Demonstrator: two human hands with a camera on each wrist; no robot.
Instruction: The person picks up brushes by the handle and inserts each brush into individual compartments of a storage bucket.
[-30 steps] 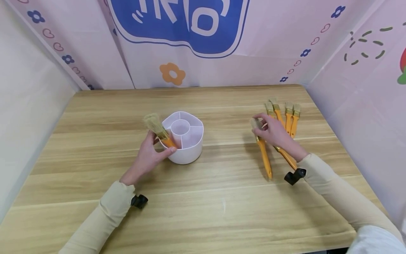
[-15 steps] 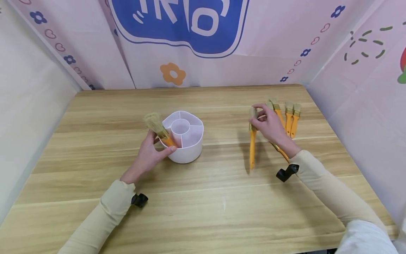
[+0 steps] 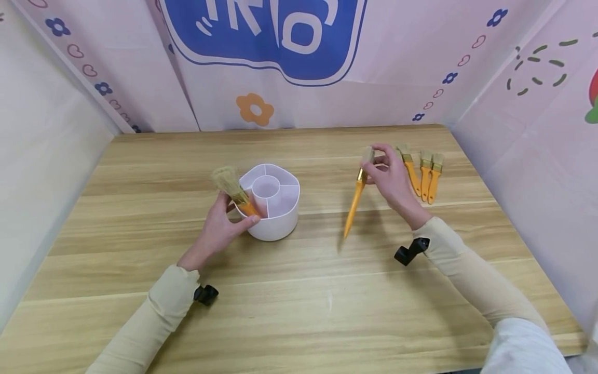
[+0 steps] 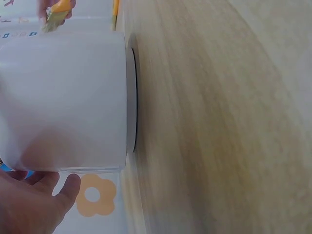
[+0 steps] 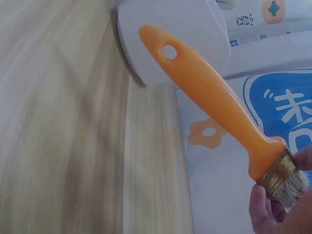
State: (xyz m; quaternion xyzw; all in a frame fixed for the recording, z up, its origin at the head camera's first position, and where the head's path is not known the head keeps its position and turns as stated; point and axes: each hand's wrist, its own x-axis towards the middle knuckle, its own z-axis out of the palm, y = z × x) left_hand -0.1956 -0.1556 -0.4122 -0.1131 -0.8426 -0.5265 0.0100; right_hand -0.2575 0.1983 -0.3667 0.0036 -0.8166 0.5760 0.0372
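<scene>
A white round divided holder (image 3: 271, 228) stands on the table, with a round cup at its centre. Paintbrushes (image 3: 227, 181) with pale bristles and orange handles lean out of its left compartment; their exact number is unclear. My left hand (image 3: 217, 228) holds the holder at its front left wall, thumb in front. In the left wrist view, fingers (image 4: 68, 190) lie against the white wall. My right hand (image 3: 391, 174) pinches another paintbrush (image 3: 356, 200) by its bristle end, above the table right of the holder. In the right wrist view its orange handle (image 5: 204, 92) points toward the holder.
Several more paintbrushes (image 3: 425, 176) lie at the back right of the wooden table (image 3: 299, 322), bristles toward the back wall. Printed cloth walls (image 3: 364, 104) enclose the back and both sides.
My right hand has lifted the paintbrush from beside the others and moved it left toward the holder, its handle tip swinging left. My left hand has stayed at the holder.
</scene>
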